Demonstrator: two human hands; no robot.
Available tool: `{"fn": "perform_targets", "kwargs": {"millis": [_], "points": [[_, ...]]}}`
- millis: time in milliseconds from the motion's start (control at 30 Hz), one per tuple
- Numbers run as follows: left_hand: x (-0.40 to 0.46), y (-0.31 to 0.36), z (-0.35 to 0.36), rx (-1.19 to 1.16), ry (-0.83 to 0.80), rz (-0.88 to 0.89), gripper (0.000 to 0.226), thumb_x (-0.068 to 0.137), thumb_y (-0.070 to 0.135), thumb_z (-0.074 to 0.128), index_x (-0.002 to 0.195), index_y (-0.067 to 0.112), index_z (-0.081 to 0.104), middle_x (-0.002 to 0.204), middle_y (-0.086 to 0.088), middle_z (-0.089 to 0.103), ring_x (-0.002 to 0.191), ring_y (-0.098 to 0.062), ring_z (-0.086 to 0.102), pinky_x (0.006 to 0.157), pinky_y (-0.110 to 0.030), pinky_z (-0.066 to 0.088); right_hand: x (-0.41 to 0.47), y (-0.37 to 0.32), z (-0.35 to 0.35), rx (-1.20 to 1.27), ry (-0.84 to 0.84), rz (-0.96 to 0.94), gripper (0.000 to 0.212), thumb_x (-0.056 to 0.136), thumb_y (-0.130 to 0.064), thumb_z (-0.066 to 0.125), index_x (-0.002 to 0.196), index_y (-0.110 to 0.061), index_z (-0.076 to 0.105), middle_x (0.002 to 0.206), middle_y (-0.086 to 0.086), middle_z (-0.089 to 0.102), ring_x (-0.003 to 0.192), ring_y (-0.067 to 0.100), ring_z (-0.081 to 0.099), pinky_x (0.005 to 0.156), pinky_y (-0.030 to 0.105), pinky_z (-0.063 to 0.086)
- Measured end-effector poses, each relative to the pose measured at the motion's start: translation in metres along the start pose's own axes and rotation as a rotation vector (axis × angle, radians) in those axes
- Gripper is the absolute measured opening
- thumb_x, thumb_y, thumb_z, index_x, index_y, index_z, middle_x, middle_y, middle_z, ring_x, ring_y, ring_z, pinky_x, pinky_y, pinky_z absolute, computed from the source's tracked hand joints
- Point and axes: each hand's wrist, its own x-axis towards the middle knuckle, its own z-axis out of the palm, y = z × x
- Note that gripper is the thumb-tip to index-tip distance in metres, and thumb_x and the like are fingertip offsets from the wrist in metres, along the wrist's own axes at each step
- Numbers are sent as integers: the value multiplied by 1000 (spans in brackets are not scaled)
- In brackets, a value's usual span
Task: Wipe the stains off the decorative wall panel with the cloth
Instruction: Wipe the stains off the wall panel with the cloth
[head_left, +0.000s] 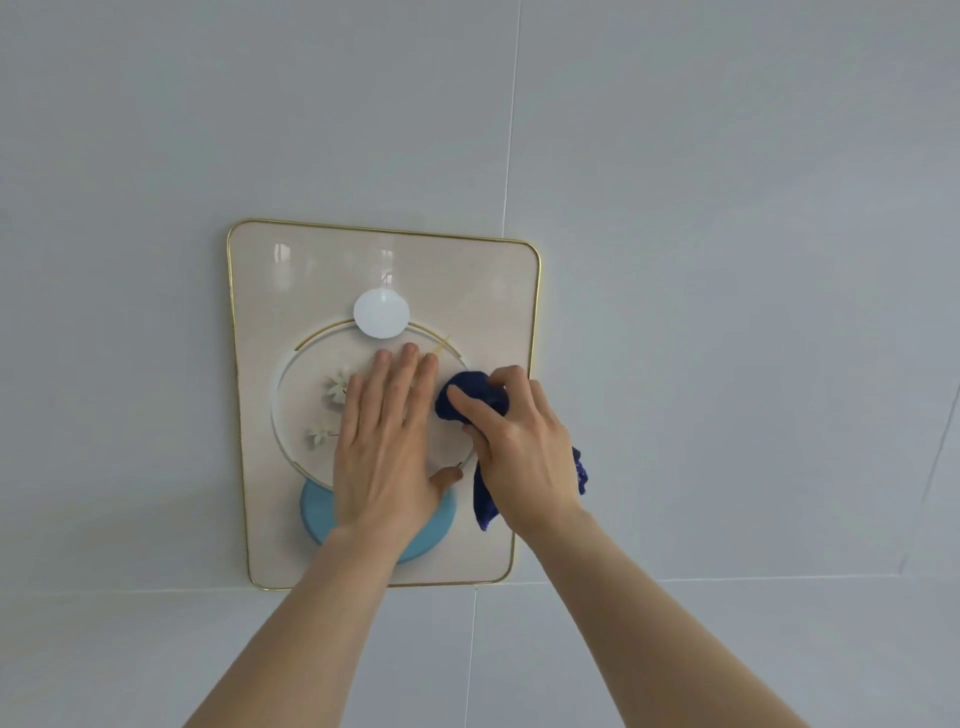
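Rigid, glossy wall panel (384, 270) hangs on the grey wall (727, 260), braced flat by the left hand (384, 441).
Soft, light cloth (470, 397), bunched in the right hand (519, 441)'s closed grip, presses the panel's right-centre; raised flowers (335, 387) look fragile.

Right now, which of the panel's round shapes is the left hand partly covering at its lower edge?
The blue disc at the panel's bottom; the left hand's heel overlaps it. The white disc above the fingertips is uncovered.

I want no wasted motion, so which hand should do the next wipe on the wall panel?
Right hand: it already bunches the dark blue cloth against the gold-rimmed beige panel. The left hand lies flat, bracing.
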Motion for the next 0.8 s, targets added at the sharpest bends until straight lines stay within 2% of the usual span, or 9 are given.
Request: {"fn": "perform_targets", "kwargs": {"millis": [100,200,333,433,533,567,633,700,800], "points": [[-2,-8,9,19,11,22,130,66,48,91,165,17,12,175,-3,10,162,-27,8,130,-49,16,-1,7,12,-195,-60,-30,72,50,4,84,117,-19,70,111,11,61,86,30,58,58,29,44],[-2,-15,11,24,35,49,130,63,45,93,165,18,16,175,-2,12,161,-27,10,128,-53,21,-8,11,18,-267,-137,-9,95,32,-2,91,122,-19,66,113,9,59,86,29,57,62,26,33],[-1,-18,9,18,33,55,131,62,46,94,165,19,17,175,-1,13,161,-27,12,127,-54,22,-13,8,19,-276,-191,47,114,15,-7,93,124,-19,65,116,8,58,90,28,58,60,25,38],[-1,-16,6,25,22,51,132,61,45,94,165,19,16,175,-1,13,161,-27,12,128,-55,22,-23,9,14,-309,-246,51,120,4,-9,90,121,-17,67,112,7,58,85,27,58,58,25,32],[-2,-14,2,26,-26,32,136,59,47,96,165,19,14,175,-1,12,161,-28,10,128,-54,21,-43,17,9,-357,-322,74,107,0,-4,80,106,-18,72,99,4,55,68,22,50,53,25,25],[-2,-14,0,28,-45,34,138,59,48,95,165,19,13,175,-1,11,161,-28,9,129,-54,19,-49,17,4,-376,-349,95,96,4,-3,79,99,-19,72,95,3,56,65,20,43,51,26,24],[-1,-11,-5,24,-95,48,138,62,55,92,165,19,8,175,-2,6,162,-28,4,130,-52,12,-60,17,-7,-402,-440,149,64,36,-2,77,97,-21,70,100,1,52,71,19,36,53,27,27],[-1,-9,-10,6,-117,57,134,66,59,88,165,19,7,175,-2,4,162,-28,2,131,-47,2,-77,26,-15,-330,-522,205,46,75,1,62,113,-25,65,108,-1,44,83,21,41,60,32,36],[-9,-4,-17,-72,-59,55,122,68,56,88,163,18,22,173,-4,21,160,-30,18,129,-45,5,-107,38,-36,-137,-574,350,36,96,-14,57,122,-38,67,108,-4,51,95,22,58,70,30,45]]}}
